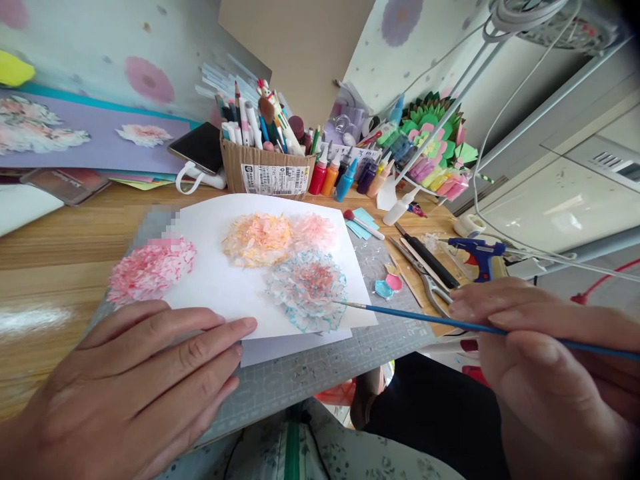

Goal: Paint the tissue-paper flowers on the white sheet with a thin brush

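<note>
My left hand [165,373] lies flat with fingers stretched out, its fingertips on the near left edge of a white sheet of paper [210,287]. Between the fingers of my right hand [540,360] is a thin blue paintbrush [425,316]. The brush tip reaches the right side of a ruffled flower [310,287] with blue edges and a pinkish centre; whether it touches is hard to tell. Behind that flower sit an orange-yellow one [257,239] and a pale pink one [316,231]. A deeper pink flower [153,270] lies at the sheet's left, just beyond my left hand.
A grey cutting mat [300,377] lies under the paper. Scissors [425,273], a blue glue gun [477,253] and small paint pieces [384,288] are at the right. Behind stand a cardboard pen box [233,170], small bottles [345,180] and a phone [200,148].
</note>
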`<action>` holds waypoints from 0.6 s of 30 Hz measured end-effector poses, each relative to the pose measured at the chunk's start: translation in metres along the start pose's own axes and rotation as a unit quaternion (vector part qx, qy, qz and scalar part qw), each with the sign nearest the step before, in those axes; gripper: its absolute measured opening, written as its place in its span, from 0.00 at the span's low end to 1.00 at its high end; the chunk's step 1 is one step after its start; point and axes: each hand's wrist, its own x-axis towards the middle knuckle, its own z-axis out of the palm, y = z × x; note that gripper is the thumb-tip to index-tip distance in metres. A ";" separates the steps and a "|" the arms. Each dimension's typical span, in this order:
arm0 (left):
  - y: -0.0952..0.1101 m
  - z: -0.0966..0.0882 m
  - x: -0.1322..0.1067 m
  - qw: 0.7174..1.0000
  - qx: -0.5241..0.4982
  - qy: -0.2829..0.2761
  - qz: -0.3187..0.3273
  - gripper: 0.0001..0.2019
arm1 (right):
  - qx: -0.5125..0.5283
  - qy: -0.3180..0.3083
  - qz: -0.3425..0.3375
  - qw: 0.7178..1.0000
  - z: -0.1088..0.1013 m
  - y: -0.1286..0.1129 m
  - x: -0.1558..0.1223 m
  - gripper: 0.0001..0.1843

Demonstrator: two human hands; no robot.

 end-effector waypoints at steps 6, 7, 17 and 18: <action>-0.001 0.001 -0.006 1.000 0.000 -0.014 -0.008 0.11 | 0.013 -0.012 0.006 1.000 -0.003 0.003 0.002 0.12; 0.000 0.001 -0.007 1.000 0.000 -0.019 -0.023 0.11 | 0.016 -0.017 0.005 1.000 -0.004 0.003 0.002 0.12; 0.007 0.005 -0.019 0.991 -0.021 -0.042 -0.128 0.14 | 0.021 -0.097 -0.012 0.995 -0.005 0.005 0.006 0.14; 0.007 0.005 -0.020 0.991 -0.021 -0.043 -0.125 0.15 | 0.016 -0.085 -0.010 0.996 -0.004 0.005 0.006 0.14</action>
